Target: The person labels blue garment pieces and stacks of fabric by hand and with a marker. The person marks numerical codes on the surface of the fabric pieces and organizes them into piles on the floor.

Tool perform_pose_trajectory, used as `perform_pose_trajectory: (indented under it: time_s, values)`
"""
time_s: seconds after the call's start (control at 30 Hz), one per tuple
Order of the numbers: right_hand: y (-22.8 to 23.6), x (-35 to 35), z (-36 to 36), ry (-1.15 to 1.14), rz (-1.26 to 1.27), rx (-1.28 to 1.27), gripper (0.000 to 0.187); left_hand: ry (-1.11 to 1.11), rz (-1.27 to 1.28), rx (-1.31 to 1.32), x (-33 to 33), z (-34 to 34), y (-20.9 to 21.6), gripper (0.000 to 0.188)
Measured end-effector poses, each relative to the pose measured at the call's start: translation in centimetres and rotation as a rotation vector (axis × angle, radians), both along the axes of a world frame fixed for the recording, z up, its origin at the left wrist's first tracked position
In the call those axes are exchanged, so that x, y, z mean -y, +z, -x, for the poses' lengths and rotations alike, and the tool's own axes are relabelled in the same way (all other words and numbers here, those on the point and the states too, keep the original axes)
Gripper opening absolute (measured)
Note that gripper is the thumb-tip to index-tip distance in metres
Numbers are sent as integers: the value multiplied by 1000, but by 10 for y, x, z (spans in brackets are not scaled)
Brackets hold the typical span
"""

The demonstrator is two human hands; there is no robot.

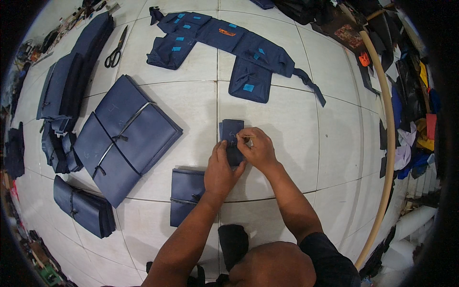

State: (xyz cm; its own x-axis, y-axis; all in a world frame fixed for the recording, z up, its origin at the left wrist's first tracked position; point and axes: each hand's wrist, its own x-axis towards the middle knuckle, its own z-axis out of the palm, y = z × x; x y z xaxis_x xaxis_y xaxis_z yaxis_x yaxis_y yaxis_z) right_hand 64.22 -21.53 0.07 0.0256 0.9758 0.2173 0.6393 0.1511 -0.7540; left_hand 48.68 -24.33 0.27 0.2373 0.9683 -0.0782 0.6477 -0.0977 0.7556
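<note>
A small stack of narrow dark blue fabric pieces lies on the tiled floor in front of me, with pale marks on its top piece. My left hand is closed over its lower left side, thumb and fingers bearing on it. Pinched in my right hand is a thin yellowish pencil-like stick; its tip is hard to make out near the marks. Beside my left forearm rests a tied dark blue bundle, partly hidden by that arm.
Left of me lie a large tied stack of blue sheets, a smaller bundle and long folded pieces. Black scissors are near them. A blue tool apron is spread ahead. At right a curved tan tube borders heaped materials.
</note>
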Motion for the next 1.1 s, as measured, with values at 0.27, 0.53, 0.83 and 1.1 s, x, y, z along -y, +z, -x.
perform_pose_trajectory:
  time_s: [0.27, 0.53, 0.83, 1.1]
  values:
    - [2, 21, -2, -136, -36, -154, 10, 21, 1, -30, 2, 1, 1, 80]
    - [-16, 30, 2, -159, -48, -222, 15, -11, 23, -52, 2, 1, 6, 71]
    - [-7, 26, 2, -91, -61, -89, 11, -16, 33, -27, 2, 0, 11, 66]
    - [-11, 23, 0, -102, -29, -45, 12, -14, 20, -44, 2, 0, 11, 68]
